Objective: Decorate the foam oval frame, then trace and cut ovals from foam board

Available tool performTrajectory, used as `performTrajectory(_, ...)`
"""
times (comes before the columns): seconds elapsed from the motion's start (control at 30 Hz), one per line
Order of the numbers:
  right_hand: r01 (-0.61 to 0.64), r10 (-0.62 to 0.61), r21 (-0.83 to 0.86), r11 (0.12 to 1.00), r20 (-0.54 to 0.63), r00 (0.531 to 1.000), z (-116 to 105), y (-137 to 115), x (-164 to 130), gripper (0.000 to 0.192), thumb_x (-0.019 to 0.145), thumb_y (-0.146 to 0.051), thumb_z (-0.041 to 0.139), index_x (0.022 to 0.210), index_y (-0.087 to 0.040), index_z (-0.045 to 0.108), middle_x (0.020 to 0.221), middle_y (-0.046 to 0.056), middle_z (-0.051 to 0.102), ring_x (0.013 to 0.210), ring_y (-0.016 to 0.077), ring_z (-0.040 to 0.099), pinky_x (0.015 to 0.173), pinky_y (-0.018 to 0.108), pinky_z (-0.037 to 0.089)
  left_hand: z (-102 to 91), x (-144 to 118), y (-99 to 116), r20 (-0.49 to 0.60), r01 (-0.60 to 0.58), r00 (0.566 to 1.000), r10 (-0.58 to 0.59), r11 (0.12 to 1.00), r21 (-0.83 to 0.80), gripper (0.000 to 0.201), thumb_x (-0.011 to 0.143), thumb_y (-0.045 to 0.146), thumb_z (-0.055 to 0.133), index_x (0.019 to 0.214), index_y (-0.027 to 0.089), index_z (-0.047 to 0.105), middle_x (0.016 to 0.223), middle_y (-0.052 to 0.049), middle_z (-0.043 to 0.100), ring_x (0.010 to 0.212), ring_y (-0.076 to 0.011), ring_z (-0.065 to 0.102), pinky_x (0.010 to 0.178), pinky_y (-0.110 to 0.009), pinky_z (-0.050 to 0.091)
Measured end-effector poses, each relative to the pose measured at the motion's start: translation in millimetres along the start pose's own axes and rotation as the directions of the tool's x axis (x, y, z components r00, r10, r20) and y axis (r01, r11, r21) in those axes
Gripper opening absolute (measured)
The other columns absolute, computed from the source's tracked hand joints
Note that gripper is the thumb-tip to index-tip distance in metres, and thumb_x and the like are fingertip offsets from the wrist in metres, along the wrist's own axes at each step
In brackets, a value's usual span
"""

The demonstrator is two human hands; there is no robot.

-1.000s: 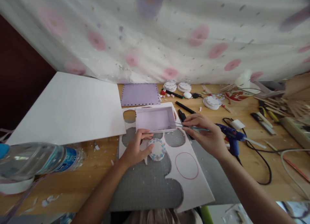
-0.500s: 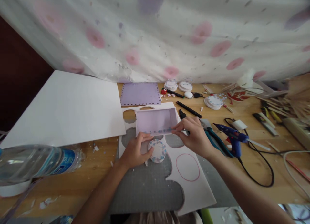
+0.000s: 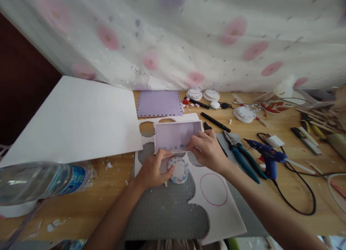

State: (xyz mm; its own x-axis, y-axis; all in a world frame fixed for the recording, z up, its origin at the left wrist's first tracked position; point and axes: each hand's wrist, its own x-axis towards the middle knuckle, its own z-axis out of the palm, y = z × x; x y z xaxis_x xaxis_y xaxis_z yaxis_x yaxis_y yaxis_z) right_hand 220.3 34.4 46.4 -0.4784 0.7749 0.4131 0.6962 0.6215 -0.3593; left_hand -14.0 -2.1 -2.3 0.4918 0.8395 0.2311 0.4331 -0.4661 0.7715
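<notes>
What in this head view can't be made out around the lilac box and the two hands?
- Right hand: its fingertips cover the lilac box front edge, so whatever they pinch is hidden.
- Left hand: covers part of the round disc.
- Water bottle: blurred, cut by the left edge.
- Hot glue gun: cord runs off right.

A clear plastic water bottle (image 3: pixel 40 183) lies on its side at the left edge of the wooden table. Its blue label (image 3: pixel 74 178) shows the white letters "PURE". No other writing can be read.
</notes>
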Motion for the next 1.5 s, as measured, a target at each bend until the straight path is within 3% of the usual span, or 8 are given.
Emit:
performTrajectory(0.17,-0.061,0.077,0.093,0.994,-0.184,0.980,-11,-3,-2,0.019,0.081,-0.014,0.064,0.070,-0.023,0.052,0.075,-0.002,0.072,0.070,0.0191,0.061,0.075,0.038,0.032,-0.2,1,1,0.001,0.007,1.000,-0.007,1.000,-0.029,0.039,0.085,0.024,0.060,0.118,0.022,0.038,0.119,-0.012,0.068,0.112,-0.0227,0.065,0.093,-0.040,0.053)
performTrajectory(0.3,-0.151,0.246,0.276,0.949,-0.351,0.904,-13,-5,-11,0.025,0.079,-0.022,0.072,0.070,-0.024,0.050,0.075,-0.001,0.072,0.070,0.0204,0.064,0.077,0.041,0.037,-0.4,2,0,-0.003,0.025,1.000,-0.025,0.998,-0.061,0.046,0.087,0.023,0.059,0.126,0.023,0.035,0.123,-0.011,0.065,0.114,-0.0218,0.063,0.096,-0.041,0.050)
performTrajectory(0.47,-0.142,0.516,0.691,0.709,-0.370,0.772,-1,-5,-34,0.028,0.079,-0.020,0.073,0.071,-0.024,0.046,0.073,0.000,0.066,0.074,0.0215,0.069,0.071,0.038,0.048,-1.0,1,-1,0.003,0.063,0.998,-0.063,0.995,-0.078,0.065,0.087,0.023,0.059,0.142,0.024,0.023,0.123,-0.011,0.064,0.110,-0.0219,0.065,0.097,-0.041,0.049)
performTrajectory(0.6,-0.145,0.637,0.820,0.554,-0.305,0.708,10,-4,-51,0.030,0.077,-0.022,0.075,0.072,-0.023,0.046,0.073,-0.001,0.063,0.075,0.0204,0.069,0.072,0.038,0.052,-4.6,2,4,0.050,0.014,0.999,-0.011,0.998,-0.065,0.068,0.086,0.021,0.059,0.145,0.026,0.025,0.120,-0.009,0.067,0.115,-0.0232,0.061,0.103,-0.042,0.043)
performTrajectory(0.73,-0.169,0.670,0.859,0.484,-0.240,0.703,16,-8,-56,0.030,0.077,-0.023,0.075,0.072,-0.023,0.046,0.073,-0.001,0.064,0.074,0.0185,0.068,0.070,0.035,0.053,-10.0,11,11,0.087,0.003,0.996,0.010,0.988,-0.154,0.044,0.089,0.023,0.053,0.133,0.023,0.048,0.110,-0.007,0.072,0.106,-0.0219,0.066,0.098,-0.038,0.048)
performTrajectory(0.87,-0.187,0.671,0.862,0.471,-0.213,0.710,19,-15,-52,0.029,0.077,-0.023,0.075,0.071,-0.022,0.046,0.072,-0.001,0.066,0.073,0.0181,0.068,0.068,0.033,0.051,-7.6,24,12,0.023,0.099,0.995,-0.097,0.949,-0.300,0.025,0.095,0.028,0.047,0.106,0.020,0.067,0.105,-0.006,0.073,0.096,-0.0197,0.069,0.084,-0.031,0.055)
performTrajectory(1.1,-0.237,0.679,0.872,0.428,-0.137,0.721,28,-22,-50,0.028,0.077,-0.026,0.075,0.071,-0.023,0.047,0.074,0.002,0.069,0.070,0.0186,0.067,0.055,0.029,0.051,10.3,25,1,-0.011,0.187,0.978,-0.208,0.901,-0.392,0.023,0.091,0.031,0.056,0.105,0.018,0.070,0.102,-0.007,0.073,0.090,-0.0187,0.070,0.081,-0.028,0.057)
performTrajectory(1.5,-0.293,0.681,0.825,0.483,-0.144,0.718,36,-22,-49,0.028,0.077,-0.027,0.075,0.070,-0.023,0.048,0.073,0.000,0.068,0.071,0.0181,0.067,0.058,0.029,0.052,8.4,25,4,0.043,0.256,0.965,-0.258,0.902,-0.349,0.018,0.088,0.028,0.061,0.095,0.018,0.074,0.093,-0.004,0.076,0.080,-0.0161,0.070,0.073,-0.023,0.055)
